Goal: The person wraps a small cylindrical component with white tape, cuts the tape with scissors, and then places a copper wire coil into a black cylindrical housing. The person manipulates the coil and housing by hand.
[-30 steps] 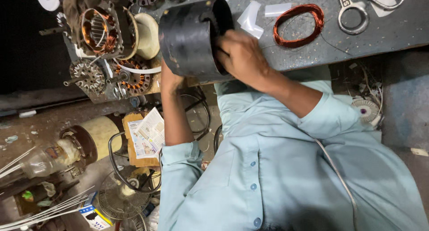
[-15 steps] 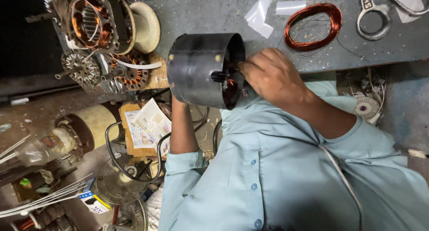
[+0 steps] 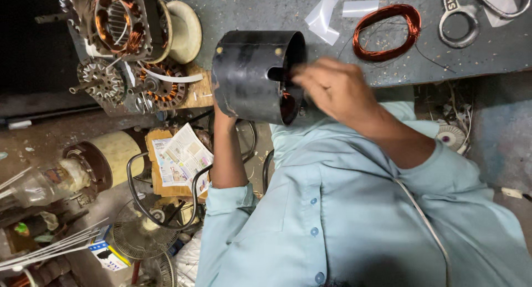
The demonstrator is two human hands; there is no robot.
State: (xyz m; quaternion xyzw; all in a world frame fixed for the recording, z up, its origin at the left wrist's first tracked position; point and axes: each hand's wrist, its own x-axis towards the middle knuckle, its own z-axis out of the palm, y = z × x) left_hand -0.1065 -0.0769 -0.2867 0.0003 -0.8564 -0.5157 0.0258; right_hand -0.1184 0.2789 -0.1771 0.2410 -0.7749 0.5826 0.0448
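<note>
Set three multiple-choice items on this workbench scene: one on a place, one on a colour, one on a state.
1. Where does the loose copper wire coil lie?
A on the bench beyond the hands
B on the person's lap
C inside the housing

2. What colour is the motor housing?
A white
B black
C red

3. Where is the right hand?
A flat on the bench
B at the housing's open end
C gripping scissors

Key:
1. A: the coil lies on the grey bench top.
2. B: the shell is black.
3. B: the hand's fingers meet the opening, where copper winding shows.
</note>
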